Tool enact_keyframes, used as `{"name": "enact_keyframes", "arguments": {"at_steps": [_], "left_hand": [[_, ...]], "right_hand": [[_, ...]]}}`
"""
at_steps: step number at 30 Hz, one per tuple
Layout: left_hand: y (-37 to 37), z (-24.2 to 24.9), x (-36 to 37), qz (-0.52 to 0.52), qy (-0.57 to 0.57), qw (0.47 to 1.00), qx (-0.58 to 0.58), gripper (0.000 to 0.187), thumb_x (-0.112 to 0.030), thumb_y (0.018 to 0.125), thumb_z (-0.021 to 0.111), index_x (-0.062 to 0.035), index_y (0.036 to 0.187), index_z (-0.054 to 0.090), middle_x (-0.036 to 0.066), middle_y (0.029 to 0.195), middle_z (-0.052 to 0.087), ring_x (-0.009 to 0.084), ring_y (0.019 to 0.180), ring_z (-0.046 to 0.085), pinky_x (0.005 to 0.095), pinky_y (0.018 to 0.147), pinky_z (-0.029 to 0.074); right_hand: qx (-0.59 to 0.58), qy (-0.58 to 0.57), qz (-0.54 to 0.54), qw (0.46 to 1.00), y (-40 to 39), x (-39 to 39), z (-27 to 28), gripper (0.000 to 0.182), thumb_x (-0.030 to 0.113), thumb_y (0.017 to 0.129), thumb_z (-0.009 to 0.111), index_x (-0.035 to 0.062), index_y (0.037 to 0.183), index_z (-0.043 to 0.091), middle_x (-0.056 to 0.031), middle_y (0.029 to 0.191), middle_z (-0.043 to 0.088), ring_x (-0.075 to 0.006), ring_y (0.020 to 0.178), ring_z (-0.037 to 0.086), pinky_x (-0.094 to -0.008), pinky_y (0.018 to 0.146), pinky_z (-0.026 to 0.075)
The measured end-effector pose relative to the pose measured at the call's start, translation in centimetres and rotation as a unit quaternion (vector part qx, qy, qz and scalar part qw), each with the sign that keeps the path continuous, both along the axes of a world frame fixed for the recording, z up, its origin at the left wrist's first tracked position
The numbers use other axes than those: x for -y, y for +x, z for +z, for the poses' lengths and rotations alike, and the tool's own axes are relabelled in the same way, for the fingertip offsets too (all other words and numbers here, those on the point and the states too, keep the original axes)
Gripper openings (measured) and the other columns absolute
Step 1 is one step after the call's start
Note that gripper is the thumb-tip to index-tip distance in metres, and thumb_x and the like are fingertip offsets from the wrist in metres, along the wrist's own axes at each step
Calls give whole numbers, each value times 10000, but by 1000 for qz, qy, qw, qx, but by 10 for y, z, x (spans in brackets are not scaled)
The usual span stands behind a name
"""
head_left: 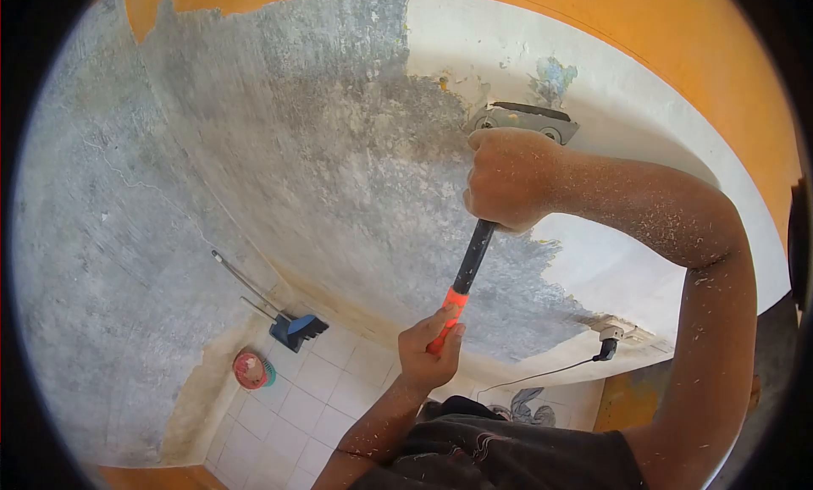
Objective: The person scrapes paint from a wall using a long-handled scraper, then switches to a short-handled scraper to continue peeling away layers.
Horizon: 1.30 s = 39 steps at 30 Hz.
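Note:
A long-handled scraper [473, 257] with a black and orange handle and a wide grey metal head leans up against the wall [339, 151]. My right hand [513, 178] is wrapped round the tool just below its head, beside the edge between bare grey plaster and white paint [627, 134]. Lower down, my left hand [430, 348] grips the orange end of the handle. Flakes of paint dust cling to both forearms. The blade's edge lies near a patch of chipped bluish paint [553, 79].
On the tiled floor [292, 414] stand a blue and black broom with a dustpan [292, 329] and a red and green basket [251, 368]. A black plug [606, 349] with a cable sits in a wall socket [616, 331]. Grey cloth [532, 407] lies below.

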<state>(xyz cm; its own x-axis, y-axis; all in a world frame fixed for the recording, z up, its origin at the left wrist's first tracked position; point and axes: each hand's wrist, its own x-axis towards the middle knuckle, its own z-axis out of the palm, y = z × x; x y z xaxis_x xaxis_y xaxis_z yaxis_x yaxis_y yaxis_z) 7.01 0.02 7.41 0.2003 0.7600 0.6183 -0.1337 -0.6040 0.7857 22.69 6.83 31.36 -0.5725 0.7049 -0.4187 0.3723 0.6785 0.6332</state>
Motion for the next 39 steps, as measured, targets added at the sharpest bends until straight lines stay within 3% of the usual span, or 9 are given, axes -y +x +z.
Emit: {"name": "enact_keyframes", "arguments": {"at_steps": [3,7,9,14,16,27,29,35,39], "left_hand": [[-14,7,2,-30,-3,999,-17,299,30,772,616,48,1068,581,113,727,616,124,591,541,235,555,436],[-25,17,-3,-48,24,998,-34,316,32,776,612,43,1090,576,117,740,619,118,618,552,234,575,443],[-26,16,-2,-11,49,997,-54,379,0,766,640,2,1140,577,159,773,633,218,608,608,269,576,475],[-27,2,17,-39,-25,998,-33,374,13,770,632,34,1138,569,128,747,626,148,621,580,247,585,462],[-29,8,14,-42,-33,998,-31,376,26,771,623,68,1139,558,107,740,627,97,640,559,230,599,453],[-20,2,14,29,10,998,-46,327,22,758,625,97,1073,587,174,793,654,152,696,626,253,643,486],[-22,12,2,24,-19,998,-50,329,19,758,628,95,1076,588,190,813,656,163,729,638,255,667,490],[-23,-2,22,4,-12,999,-34,327,19,762,632,90,1079,589,183,816,659,151,719,633,254,646,487],[-28,-2,10,-6,-44,996,-77,348,27,753,648,77,1092,590,180,842,664,150,745,639,252,665,490]], "right_hand": [[-17,1,9,1000,-1,-5,6,100,186,691,599,135,632,662,-25,611,632,-234,654,641,-350,608,487],[8,-9,-13,1000,-8,-4,9,99,192,696,605,137,637,662,-25,609,632,-229,653,641,-351,617,487],[4,-9,-15,1000,-10,-4,5,98,192,697,605,136,641,663,-26,610,633,-225,655,642,-354,612,487],[31,-17,-23,999,-8,-1,-12,157,310,693,634,155,686,615,15,617,608,-179,620,577,-303,704,414],[66,-26,-92,993,-15,-3,4,142,296,698,622,156,678,617,15,612,609,-185,615,568,-307,706,419],[4,-49,-39,998,-8,0,-1,89,131,683,598,87,655,670,-68,628,644,-252,658,653,-346,575,500],[-18,0,-29,999,-8,-6,9,144,269,703,612,133,661,632,-14,593,617,-223,621,592,-337,689,450],[59,-24,-60,996,-9,1,-14,139,285,705,604,153,671,630,-3,581,600,-209,632,586,-326,671,446],[7,-39,-35,999,-7,0,-13,144,290,704,604,152,666,616,5,593,608,-194,618,576,-326,682,434]]}}
